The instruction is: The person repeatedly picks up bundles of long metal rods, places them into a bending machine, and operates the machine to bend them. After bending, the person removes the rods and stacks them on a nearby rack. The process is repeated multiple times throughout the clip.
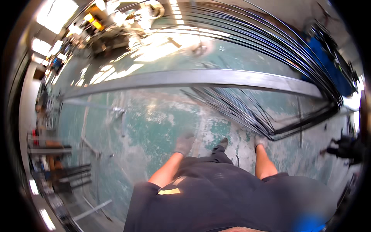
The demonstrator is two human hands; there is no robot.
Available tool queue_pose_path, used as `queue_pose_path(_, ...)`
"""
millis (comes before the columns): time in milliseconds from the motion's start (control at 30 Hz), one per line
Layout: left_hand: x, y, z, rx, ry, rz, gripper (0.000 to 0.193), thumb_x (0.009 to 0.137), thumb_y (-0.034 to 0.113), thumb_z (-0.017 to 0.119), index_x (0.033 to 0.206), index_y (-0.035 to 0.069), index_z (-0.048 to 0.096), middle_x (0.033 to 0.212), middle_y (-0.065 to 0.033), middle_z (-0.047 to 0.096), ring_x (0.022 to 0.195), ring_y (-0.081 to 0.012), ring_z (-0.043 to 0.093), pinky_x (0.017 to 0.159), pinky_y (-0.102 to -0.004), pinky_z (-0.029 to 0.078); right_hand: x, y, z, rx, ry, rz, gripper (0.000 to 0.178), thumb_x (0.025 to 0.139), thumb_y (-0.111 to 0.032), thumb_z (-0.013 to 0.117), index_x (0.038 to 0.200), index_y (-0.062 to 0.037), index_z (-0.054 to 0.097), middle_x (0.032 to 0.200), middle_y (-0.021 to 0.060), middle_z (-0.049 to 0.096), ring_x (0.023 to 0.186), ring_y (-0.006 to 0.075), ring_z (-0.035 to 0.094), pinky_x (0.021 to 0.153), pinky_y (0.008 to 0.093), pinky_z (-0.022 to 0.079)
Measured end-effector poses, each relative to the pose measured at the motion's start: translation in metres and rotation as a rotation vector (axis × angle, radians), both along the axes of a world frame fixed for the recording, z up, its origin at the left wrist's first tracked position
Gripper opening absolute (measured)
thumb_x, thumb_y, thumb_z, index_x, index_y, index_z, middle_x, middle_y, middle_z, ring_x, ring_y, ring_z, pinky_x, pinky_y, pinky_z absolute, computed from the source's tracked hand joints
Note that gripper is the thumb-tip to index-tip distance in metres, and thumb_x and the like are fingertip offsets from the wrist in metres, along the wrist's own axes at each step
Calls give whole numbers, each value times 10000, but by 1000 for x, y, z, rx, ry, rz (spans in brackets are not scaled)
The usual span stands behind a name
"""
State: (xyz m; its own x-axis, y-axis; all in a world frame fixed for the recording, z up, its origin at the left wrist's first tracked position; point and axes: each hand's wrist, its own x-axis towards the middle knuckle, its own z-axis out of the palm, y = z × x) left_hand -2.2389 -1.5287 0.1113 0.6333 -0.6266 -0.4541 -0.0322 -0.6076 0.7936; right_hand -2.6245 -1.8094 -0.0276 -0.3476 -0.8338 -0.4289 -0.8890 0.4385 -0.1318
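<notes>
My left hand (184,143), in a greyish glove, hangs low in front of my body over the floor. Motion blurs its fingers, and I make out nothing in it. My right hand (261,142), also gloved, is beside the lower corner of a bundle of thin dark metal frames (247,112). Whether it touches them I cannot tell, and its fingers are indistinct. Beyond both hands, a long grey square metal tube (201,77) spans the view from left to right, apart from my hands.
Worn green floor (150,120) lies below. Long dark rods (247,34) curve across the far right beside a blue object (328,65). Shelving with metal bars (71,174) lines the left. Cluttered equipment (104,34) stands at the far left in bright sunlight. My shoe (223,143) shows between my hands.
</notes>
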Motion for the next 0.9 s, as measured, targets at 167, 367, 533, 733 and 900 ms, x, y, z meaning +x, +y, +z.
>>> queue_pose_path(167,50,147,-21,69,152,401,284,892,137,675,1139,7,729,941,-78,741,816,-149,694,755,-308,561,171,144,18,205,-292,455,523,811,-333,810,1234,-42,713,1220,204,729,1154,345,686,1008,405,519)
queue_pose_path(367,119,311,-44,-74,190,683,316,908,131,679,1173,-43,699,990,-106,747,819,-158,710,721,-297,564,288,164,-47,151,-427,753,400,860,-257,783,1180,-33,702,914,140,739,750,260,703,667,399,558)
queue_pose_path(533,147,443,-67,-22,212,990,202,909,91,636,1052,-28,717,839,-62,696,716,-136,649,618,-290,521,432,216,36,358,-492,531,305,926,-196,711,1177,-26,680,853,127,709,667,230,677,558,395,538)
queue_pose_path(733,225,513,-106,-49,321,1012,266,837,172,666,1016,4,770,850,-91,738,765,-167,683,697,-322,544,536,274,-13,594,-184,731,315,969,-212,686,1186,17,686,952,166,753,801,277,750,629,406,592)
queue_pose_path(900,312,573,-83,216,31,795,323,844,251,662,1053,40,788,904,-137,772,893,-266,735,833,-385,562,702,337,-62,779,220,1045,443,1021,-354,603,1247,24,658,1129,181,759,945,324,756,786,447,603)
